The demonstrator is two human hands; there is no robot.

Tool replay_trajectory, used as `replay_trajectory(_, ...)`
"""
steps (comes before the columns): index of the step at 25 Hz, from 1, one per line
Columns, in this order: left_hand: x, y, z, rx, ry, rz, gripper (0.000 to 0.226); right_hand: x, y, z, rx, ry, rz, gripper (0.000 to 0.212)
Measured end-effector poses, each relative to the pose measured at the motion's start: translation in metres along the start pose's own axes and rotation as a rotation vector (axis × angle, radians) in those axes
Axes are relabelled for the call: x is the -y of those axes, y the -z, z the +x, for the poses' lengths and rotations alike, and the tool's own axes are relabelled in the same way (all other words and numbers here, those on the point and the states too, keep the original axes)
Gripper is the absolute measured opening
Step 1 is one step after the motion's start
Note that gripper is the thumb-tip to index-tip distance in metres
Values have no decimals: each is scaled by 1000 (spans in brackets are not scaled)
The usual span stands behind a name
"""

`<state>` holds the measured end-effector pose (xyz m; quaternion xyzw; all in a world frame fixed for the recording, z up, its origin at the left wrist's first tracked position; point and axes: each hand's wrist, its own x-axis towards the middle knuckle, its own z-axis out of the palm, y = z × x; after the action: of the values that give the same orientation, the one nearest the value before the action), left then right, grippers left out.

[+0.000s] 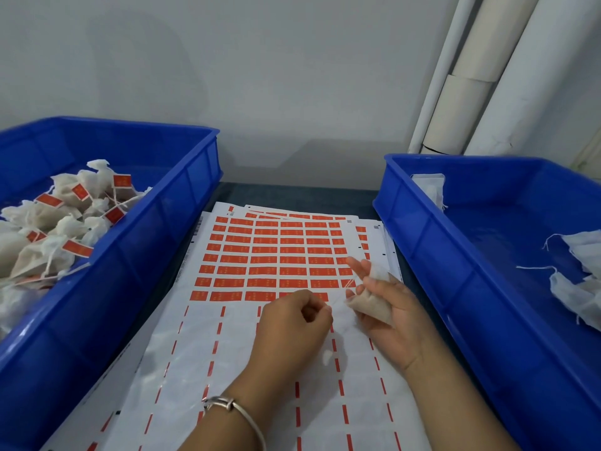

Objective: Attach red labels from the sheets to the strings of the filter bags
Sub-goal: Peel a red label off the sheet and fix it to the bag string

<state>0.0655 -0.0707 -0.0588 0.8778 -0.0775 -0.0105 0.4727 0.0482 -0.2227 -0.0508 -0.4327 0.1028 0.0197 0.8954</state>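
Observation:
A sheet of red labels (276,252) lies on the table between two bins; its near half is peeled bare. My right hand (390,317) holds a small white filter bag (370,305) above the sheet's right side, with the forefinger stretched out. A thin string (341,291) runs from the bag toward my left hand (292,323), whose fingers are curled and pinch the string's end just above the lowest row of labels. A silver bangle (234,408) sits on my left wrist.
The blue bin at the left (162,222) holds several filter bags with red labels (58,229). The blue bin at the right (422,229) holds unlabelled white bags (579,281). More label sheets (364,229) lie underneath. White pipes (481,76) stand against the wall.

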Motion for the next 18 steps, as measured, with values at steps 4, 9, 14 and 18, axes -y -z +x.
replay_trajectory(4,-4,4,-5,8,-118,-85,22,-12,-8,-2,-123,166,-553,21)
replay_trajectory(9,-5,4,-8,16,-248,-109,24,-21,-15,-7,18,242,-920,13)
replay_trajectory(14,-5,6,-2,-35,-328,-96,23,-26,-9,-3,108,259,-1043,8)
replay_trajectory(18,0,1,-1,23,-224,-170,10,-24,-9,-4,202,322,-1054,9)
